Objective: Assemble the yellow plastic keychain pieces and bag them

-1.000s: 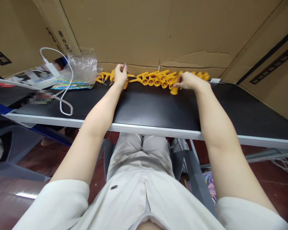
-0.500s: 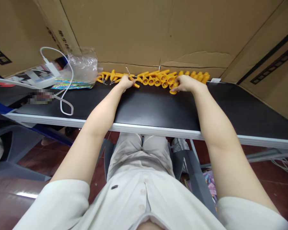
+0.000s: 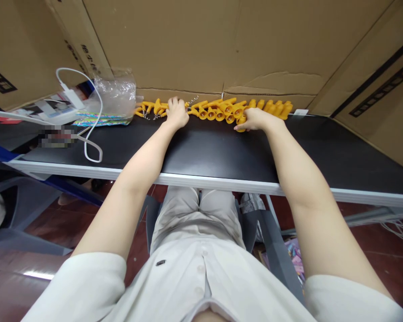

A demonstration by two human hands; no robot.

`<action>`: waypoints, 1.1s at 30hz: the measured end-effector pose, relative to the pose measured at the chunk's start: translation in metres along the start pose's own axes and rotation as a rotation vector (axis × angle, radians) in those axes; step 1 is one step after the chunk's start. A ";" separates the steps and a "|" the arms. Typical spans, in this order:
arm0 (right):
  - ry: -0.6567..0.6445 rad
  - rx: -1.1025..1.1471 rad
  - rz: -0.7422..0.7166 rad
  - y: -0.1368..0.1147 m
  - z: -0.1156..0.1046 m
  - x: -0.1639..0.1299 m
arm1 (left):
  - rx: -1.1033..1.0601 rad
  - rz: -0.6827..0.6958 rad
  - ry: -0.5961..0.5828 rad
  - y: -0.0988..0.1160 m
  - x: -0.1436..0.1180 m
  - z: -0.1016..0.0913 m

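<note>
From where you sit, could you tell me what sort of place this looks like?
Probably a small workshop or packing bench: a row of yellow plastic parts lies along a black table, large cardboard boxes stand behind it, and a clear plastic bag sits nearby.

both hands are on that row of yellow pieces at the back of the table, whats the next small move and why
Probably ease the piece under the right hand back toward the row of yellow pieces. That piece sits out of line toward the near side, while the left hand rests on the row where a small chain sticks up. Whether either hand grips anything cannot be told.
</note>
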State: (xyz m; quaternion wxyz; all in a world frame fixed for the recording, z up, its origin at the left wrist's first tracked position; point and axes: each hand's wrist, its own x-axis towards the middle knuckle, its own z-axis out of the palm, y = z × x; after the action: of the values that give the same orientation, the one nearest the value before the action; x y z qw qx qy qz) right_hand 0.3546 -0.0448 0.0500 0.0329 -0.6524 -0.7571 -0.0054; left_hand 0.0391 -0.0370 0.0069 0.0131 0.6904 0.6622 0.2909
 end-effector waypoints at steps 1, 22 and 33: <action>0.006 0.002 0.000 -0.003 -0.001 -0.002 | 0.018 0.029 -0.001 0.001 -0.002 -0.002; 0.077 -0.078 -0.168 -0.029 -0.005 -0.019 | 0.040 0.353 -0.326 0.027 -0.019 -0.023; 0.215 0.040 -0.306 -0.036 -0.003 -0.020 | -0.140 0.478 -0.183 0.023 -0.011 -0.012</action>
State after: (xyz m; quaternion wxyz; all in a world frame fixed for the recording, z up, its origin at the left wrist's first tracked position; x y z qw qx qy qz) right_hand 0.3222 -0.0704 0.0528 0.1254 -0.5244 -0.8397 -0.0648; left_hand 0.0552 -0.0546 0.0220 0.0516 0.8482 0.4545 0.2671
